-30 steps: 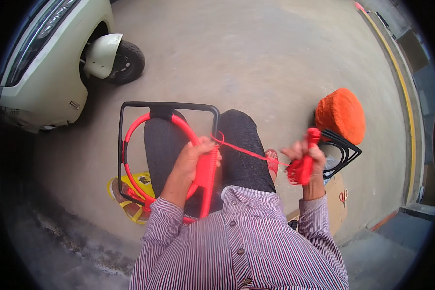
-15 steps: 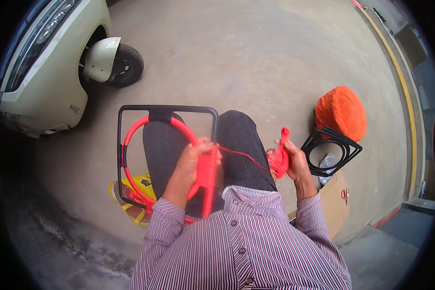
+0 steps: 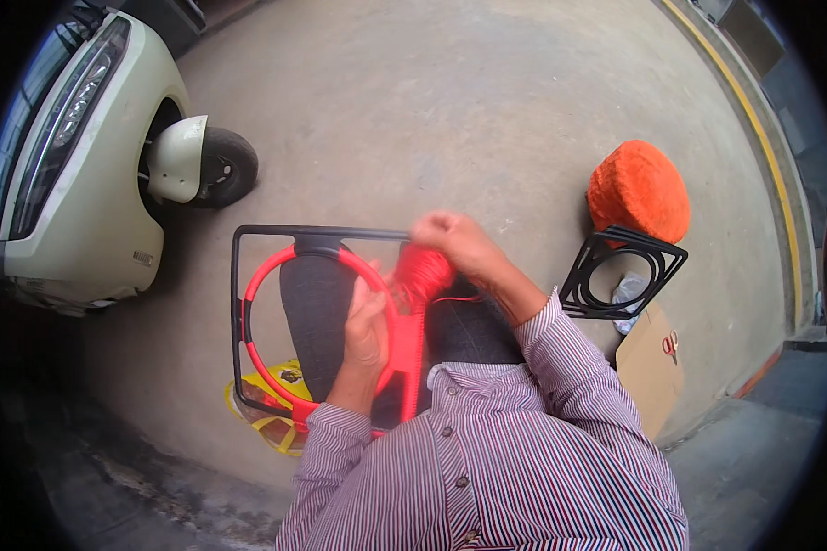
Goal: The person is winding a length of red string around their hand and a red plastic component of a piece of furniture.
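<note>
wrapping red cord point(image 3: 423, 274) round the red ring point(image 3: 276, 275) inside the black frame point(image 3: 239, 303), which rests on the lap. left hand point(image 3: 368, 326) is clamped on the ring's right side, right hand point(image 3: 455, 243) closed around the cord bundle just above it. best to keep the cord taut, lay turns touching, and pin each turn with the left thumb. spare frame point(image 3: 620, 275) and orange cushion point(image 3: 639, 188) sit to the right.
</note>
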### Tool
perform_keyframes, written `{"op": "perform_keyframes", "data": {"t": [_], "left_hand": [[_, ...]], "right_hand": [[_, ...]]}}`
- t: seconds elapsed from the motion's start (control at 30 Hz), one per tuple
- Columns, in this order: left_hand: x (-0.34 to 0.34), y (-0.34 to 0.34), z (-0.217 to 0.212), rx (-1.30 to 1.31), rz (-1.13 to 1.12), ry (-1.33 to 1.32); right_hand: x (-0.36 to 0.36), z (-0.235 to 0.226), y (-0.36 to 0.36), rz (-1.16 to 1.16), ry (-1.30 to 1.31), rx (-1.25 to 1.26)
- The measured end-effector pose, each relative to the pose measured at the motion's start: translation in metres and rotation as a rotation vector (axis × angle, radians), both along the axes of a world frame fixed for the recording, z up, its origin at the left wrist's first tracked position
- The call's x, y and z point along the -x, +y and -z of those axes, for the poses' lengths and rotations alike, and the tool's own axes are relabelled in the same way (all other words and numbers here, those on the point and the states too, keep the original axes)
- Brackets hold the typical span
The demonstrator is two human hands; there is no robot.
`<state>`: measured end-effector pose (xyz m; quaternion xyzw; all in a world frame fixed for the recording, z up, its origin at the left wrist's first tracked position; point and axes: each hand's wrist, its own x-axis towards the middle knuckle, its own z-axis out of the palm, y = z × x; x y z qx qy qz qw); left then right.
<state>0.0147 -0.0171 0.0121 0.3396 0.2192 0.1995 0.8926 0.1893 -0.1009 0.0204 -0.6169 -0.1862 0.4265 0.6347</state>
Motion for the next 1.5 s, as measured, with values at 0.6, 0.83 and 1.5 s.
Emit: {"op": "perform_keyframes", "data": {"t": [0.6,0.83,1.5], "left_hand": [[0.005,0.011,0.028,0.144,0.142,0.136],[0.004,0.013,0.011,0.153,0.251,0.237],[0.002,0.011,0.017,0.113,0.104,0.141]], "right_hand": [[0.011,-0.014,-0.086,0.178,-0.046,-0.366],[-0.015,-0.052,-0.151,0.416,0.348,-0.688],[0.063,0.001,-0.073,-0.144,-0.183,0.034]]}}
